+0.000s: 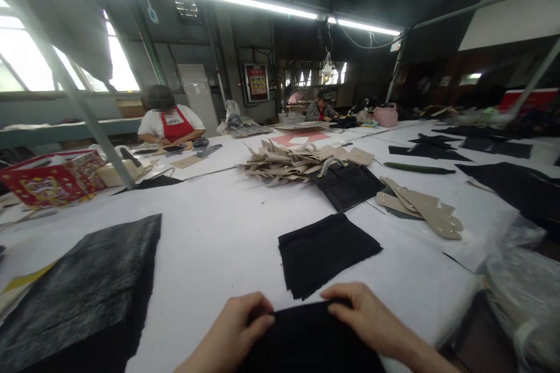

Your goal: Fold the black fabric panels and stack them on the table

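A piece of black fabric (306, 338) is stretched between my two hands at the near edge of the white table (210, 256). My left hand (242, 323) pinches its upper left corner between thumb and fingers. At the upper right corner, my right hand (361, 315) grips the same fabric. Just beyond lies a stack of black fabric pieces (328, 253) with frayed edges. Farther back, a black bag panel (350, 183) with a grey handle rests against a heap of beige pieces (284, 160). The lower part of the held fabric runs out of view.
A tall dark fabric stack (87, 280) stands at left, near a red patterned box (52, 178) and a slanting metal post (87, 93). Beige straps (420, 204) and a long green object (419, 168) lie right. A co-worker in a red apron (175, 125) sits across; another person (321, 108) works farther back.
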A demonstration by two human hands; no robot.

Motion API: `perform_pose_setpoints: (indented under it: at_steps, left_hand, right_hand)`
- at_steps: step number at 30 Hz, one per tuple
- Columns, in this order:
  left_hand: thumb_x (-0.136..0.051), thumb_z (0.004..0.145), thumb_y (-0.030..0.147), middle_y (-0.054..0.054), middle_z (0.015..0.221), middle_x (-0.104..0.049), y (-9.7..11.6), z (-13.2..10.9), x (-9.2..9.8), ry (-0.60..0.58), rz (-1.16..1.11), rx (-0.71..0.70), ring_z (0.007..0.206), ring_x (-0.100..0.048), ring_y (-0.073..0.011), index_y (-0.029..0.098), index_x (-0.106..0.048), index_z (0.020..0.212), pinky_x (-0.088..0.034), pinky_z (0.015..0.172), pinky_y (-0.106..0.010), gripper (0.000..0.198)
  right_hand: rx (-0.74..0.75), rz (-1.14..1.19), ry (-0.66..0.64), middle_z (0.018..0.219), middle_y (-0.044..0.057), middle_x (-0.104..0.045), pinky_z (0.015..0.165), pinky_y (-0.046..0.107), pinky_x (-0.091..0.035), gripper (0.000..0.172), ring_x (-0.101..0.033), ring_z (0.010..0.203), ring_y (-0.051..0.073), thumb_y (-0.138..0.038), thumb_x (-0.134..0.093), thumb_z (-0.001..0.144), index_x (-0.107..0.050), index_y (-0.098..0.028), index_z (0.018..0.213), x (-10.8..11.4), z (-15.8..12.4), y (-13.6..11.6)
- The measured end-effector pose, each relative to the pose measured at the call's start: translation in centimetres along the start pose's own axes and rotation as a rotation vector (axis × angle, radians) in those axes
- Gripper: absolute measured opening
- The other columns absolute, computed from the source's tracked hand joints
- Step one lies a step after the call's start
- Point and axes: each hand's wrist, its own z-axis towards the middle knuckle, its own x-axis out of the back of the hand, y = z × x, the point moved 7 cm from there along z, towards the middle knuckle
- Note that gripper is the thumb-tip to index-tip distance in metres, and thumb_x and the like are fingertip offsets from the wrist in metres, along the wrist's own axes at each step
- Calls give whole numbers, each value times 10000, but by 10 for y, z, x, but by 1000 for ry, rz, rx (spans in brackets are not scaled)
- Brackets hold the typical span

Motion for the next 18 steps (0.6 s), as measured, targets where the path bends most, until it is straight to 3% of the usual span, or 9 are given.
perform_pose_setpoints:
  at_steps: [3,6,11,14,18]
  left_hand:
    - [-568,872,274,17,771,-671,28,67,-4,180,60,-31,739,-616,-165,208,-648,824,-447,682,-251,114]
    - [-557,891,248,-32,904,-668,41,125,-6,336,147,-51,899,-602,-205,200,-629,807,-436,811,-303,121]
    - [-523,886,149,-85,1031,-641,29,180,-15,446,201,-38,1036,-560,-241,178,-612,874,-409,922,-357,94]
    - [-514,895,145,-78,1007,-652,15,189,-21,471,193,-30,1006,-575,-236,176,-606,965,-432,897,-354,120]
    - [-512,910,142,-30,1093,-666,7,189,-27,469,151,-97,1075,-573,-191,216,-598,1099,-419,957,-314,220]
  right_hand:
    - [105,-296,39,992,-32,-739,838,284,-532,318,-690,910,173,-157,-510,845,-746,-305,998,56,64,21]
    - [86,-428,124,971,-1,-740,849,304,-505,321,-680,920,194,-116,-507,830,-758,-280,947,79,119,53]
    - [46,-537,260,941,99,-713,834,378,-467,300,-638,947,252,-99,-475,851,-753,-203,893,70,163,93]
    - [67,-559,333,1169,132,-660,914,428,-428,340,-568,1122,278,-117,-429,885,-719,-183,1050,54,166,99]
    - [145,-551,366,1363,67,-570,1091,446,-281,372,-422,1328,246,-176,-435,912,-644,-226,1215,32,158,96]
